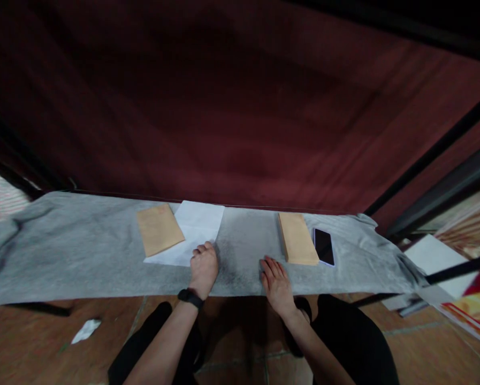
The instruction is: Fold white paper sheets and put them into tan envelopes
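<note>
My left hand (204, 266), with a black band on its wrist, lies at the lower right edge of a white sheet of paper (202, 224). Its fingers are curled closed, and what is inside them, if anything, is hidden. A brown envelope (160, 230) overlaps the left part of the sheet. My right hand (277, 283) rests palm down on the grey cloth (248, 240) near its front edge, fingers stretched out and holding nothing. Just beyond it to the right sits a stack of brown envelopes (298, 239), apart from the fingertips.
A phone (324, 247) lies right of the stack. Behind the cloth-covered surface rises a dark red panel (240, 133). Dark metal bars (432, 152) slant at the right. On the tiled floor are a crumpled white tissue (86, 330) and, at far right, a colourful printed box (474, 313).
</note>
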`<state>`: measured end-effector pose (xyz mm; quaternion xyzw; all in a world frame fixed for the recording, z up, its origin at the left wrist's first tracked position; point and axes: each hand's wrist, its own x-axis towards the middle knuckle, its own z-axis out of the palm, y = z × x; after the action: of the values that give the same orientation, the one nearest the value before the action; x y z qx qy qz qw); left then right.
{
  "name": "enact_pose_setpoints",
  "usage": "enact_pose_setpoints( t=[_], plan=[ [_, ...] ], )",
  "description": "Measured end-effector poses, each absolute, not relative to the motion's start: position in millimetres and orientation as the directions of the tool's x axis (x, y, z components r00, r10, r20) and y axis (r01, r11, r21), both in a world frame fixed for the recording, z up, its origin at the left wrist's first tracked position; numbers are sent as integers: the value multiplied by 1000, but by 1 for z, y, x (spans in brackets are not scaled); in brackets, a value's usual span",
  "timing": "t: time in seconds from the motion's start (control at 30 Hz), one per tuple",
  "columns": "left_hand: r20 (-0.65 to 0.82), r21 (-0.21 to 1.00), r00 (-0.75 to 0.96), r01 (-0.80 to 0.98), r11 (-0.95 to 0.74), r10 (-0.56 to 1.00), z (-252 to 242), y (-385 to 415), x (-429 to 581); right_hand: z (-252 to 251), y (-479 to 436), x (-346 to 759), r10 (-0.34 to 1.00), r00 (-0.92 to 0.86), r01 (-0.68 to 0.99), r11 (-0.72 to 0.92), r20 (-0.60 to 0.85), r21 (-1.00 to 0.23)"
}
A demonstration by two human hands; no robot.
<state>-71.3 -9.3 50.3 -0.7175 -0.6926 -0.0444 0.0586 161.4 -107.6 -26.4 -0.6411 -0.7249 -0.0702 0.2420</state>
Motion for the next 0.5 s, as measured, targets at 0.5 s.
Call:
enact_pose_setpoints(
  t=[0.5],
  plan=[
    [219,125,507,833,-539,834,39,-63,11,-11,-63,168,920,391,268,-83,30,-960]
  ],
)
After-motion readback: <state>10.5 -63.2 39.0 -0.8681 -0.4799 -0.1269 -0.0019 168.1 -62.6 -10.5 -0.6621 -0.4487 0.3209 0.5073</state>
